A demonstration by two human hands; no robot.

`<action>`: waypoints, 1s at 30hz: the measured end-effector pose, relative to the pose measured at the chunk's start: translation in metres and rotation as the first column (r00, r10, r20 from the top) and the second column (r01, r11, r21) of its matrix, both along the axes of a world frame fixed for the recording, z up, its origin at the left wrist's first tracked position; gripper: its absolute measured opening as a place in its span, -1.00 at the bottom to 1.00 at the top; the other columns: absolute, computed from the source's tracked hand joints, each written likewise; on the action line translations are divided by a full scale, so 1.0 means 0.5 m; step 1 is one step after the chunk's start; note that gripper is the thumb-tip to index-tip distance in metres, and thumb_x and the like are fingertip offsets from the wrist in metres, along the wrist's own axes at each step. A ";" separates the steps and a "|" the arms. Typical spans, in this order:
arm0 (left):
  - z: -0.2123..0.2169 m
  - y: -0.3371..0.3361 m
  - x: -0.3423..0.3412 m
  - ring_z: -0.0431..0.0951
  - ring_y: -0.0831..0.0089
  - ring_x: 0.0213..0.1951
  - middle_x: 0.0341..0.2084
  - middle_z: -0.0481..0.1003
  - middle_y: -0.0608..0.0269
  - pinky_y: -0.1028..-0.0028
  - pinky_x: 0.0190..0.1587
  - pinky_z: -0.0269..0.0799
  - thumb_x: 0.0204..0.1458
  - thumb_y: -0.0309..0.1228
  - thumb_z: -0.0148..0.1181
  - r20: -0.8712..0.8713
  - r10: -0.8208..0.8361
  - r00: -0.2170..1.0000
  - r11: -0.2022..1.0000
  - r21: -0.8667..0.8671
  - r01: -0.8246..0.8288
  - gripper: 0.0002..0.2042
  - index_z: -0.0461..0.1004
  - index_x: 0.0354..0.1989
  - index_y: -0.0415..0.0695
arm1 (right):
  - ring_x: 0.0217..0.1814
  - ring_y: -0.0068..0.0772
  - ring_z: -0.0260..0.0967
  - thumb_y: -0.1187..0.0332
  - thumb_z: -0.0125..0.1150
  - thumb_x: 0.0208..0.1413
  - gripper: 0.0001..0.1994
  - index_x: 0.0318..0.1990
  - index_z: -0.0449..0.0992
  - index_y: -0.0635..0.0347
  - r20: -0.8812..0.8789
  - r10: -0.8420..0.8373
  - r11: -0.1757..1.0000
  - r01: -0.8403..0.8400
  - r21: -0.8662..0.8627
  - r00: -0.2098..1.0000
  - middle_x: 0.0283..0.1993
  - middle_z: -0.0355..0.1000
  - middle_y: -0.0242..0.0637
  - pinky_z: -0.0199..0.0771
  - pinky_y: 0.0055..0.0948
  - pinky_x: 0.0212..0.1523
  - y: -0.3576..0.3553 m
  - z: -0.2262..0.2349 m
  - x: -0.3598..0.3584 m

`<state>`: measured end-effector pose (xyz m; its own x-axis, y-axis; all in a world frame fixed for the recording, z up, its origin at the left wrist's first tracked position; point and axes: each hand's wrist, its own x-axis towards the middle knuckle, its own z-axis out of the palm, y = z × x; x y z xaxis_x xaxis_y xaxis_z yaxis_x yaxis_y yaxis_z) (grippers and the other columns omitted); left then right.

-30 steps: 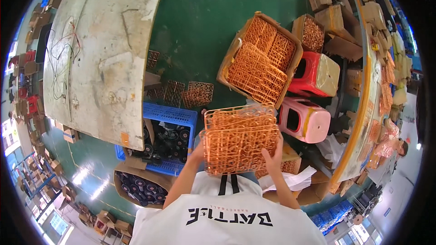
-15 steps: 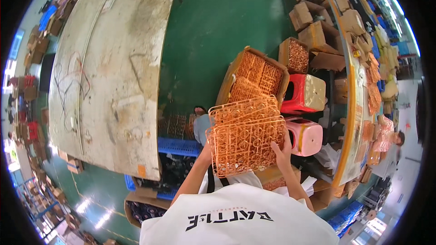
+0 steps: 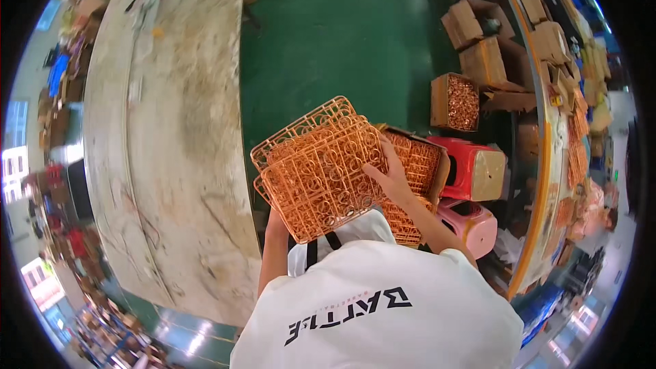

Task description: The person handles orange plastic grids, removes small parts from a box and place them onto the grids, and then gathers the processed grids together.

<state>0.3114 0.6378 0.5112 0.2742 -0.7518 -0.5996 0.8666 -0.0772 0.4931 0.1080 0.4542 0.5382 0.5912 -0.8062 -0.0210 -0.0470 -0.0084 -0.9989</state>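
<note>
A stack of copper-coloured wire racks, patterned with rings, is held in front of my body, near the edge of the long worktable. My right hand is closed on the stack's right edge, with the thumb on top. Under the near left side of the stack my left forearm comes up; the stack hides that hand's fingers. Behind and right of the stack stands a cardboard box of more such racks, partly covered by the stack and my right arm.
A red stool and a pink stool stand to the right. Beyond them is a small box of copper-coloured pieces. Open cartons line the shelving with a yellow edge. A person is at far right.
The stack has swung left with both my hands, off the box of racks and toward the worktable. It is now tilted the other way. My view has turned left too.
</note>
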 end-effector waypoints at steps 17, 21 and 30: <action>0.105 -0.887 0.091 0.49 0.35 -0.13 -0.08 0.41 0.16 0.36 -0.14 0.52 0.16 -0.22 -0.04 0.096 -0.713 0.695 0.698 0.000 0.716 -0.60 0.26 0.10 -0.19 | 0.36 -0.16 -0.09 0.34 0.26 -0.03 -0.45 0.10 0.22 0.38 -0.038 -0.689 0.724 0.686 -0.064 0.724 0.26 0.04 -0.03 -0.10 -0.34 0.30 -0.503 0.086 -0.035; 0.091 -1.065 0.046 0.49 0.35 -0.14 -0.09 0.41 0.16 0.36 -0.15 0.52 0.16 -0.23 -0.04 0.098 -0.865 0.492 0.496 0.020 0.868 -0.60 0.26 0.10 -0.19 | 0.35 -0.16 -0.07 0.32 0.26 -0.03 -0.43 0.12 0.21 0.36 -0.056 -0.804 0.592 0.805 0.023 0.593 0.27 0.04 -0.04 -0.07 -0.32 0.28 -0.575 0.093 -0.055; 0.144 -1.386 -0.126 0.50 0.38 -0.18 -0.10 0.41 0.15 0.39 -0.21 0.55 0.16 -0.27 -0.02 0.000 -1.000 -0.001 -0.001 -0.028 1.000 -0.63 0.26 0.09 -0.19 | 0.34 -0.29 -0.05 0.37 0.21 -0.01 -0.34 0.24 0.07 0.31 -0.297 -0.944 0.147 0.989 0.000 0.140 0.28 0.05 -0.15 -0.07 -0.38 0.29 -0.644 0.182 -0.099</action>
